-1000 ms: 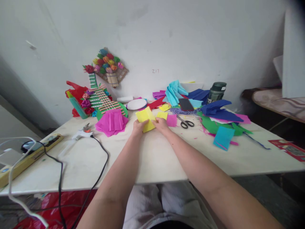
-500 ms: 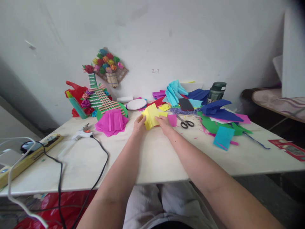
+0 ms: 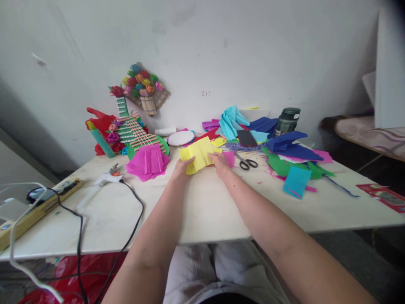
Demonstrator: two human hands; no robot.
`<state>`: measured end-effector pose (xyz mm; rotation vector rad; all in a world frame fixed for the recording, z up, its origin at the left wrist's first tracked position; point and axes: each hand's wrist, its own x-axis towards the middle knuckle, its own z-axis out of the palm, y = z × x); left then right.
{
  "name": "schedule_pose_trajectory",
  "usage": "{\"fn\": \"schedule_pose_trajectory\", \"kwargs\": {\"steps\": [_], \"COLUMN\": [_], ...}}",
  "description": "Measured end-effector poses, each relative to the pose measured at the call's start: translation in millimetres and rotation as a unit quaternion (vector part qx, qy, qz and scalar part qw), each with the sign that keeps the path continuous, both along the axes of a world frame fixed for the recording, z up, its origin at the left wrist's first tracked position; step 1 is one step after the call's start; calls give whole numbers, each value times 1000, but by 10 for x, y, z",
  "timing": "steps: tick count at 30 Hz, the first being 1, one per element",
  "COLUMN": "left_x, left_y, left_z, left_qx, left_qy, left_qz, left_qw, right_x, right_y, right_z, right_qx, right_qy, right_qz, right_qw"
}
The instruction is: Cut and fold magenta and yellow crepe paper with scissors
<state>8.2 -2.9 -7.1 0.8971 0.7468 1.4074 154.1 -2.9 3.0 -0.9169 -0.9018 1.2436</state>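
- Holding yellow paper (image 3: pixel 198 156) (creased) in clamped fingers of left hand (image 3: pixel 182 168) and right hand (image 3: pixel 220 164).
- Showing pink sheets (image 3: pixel 147 163) to paper's left.
- Showing scissors (image 3: pixel 243 160) to paper's right.

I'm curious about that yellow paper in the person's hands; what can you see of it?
The yellow paper looks thin and soft, with fold lines running across it and an uneven outline. It is spread open, the left hand pinching its left side, thumb in front, and the right hand at its right side. It is over the white table; I cannot tell how many layers it has.
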Motion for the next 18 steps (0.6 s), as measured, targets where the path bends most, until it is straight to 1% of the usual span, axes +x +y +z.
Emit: {"fn": "schedule_pose_trajectory", "kwargs": {"steps": [4,7,10,13,16,18], "left_x": [-49,-85,-98,-91,-80,-77], "left_y": [53,73,63,42,38,51], "left_z": [-29,-36,-27,-10,-5,-13], "left_qx": [12,16,0,-16,-29,-26], "left_qy": [-33,-35,-29,-25,-25,-28], "left_qz": [1,-8,-6,3,12,11], "left_qw": [999,999,1000,1000,999,999], "right_x": [69,111,143,174,214,245], "right_y": [81,146,196,237,280,311], "right_z": [-59,-118,-155,-179,-206,-229], "right_qx": [7,11,6,4,21,38], "right_qy": [-37,-72,-87,-77,-64,-70], "right_qz": [-65,-103,-123,-130,-143,-167], "right_qw": [997,992,989,989,987,983]}}
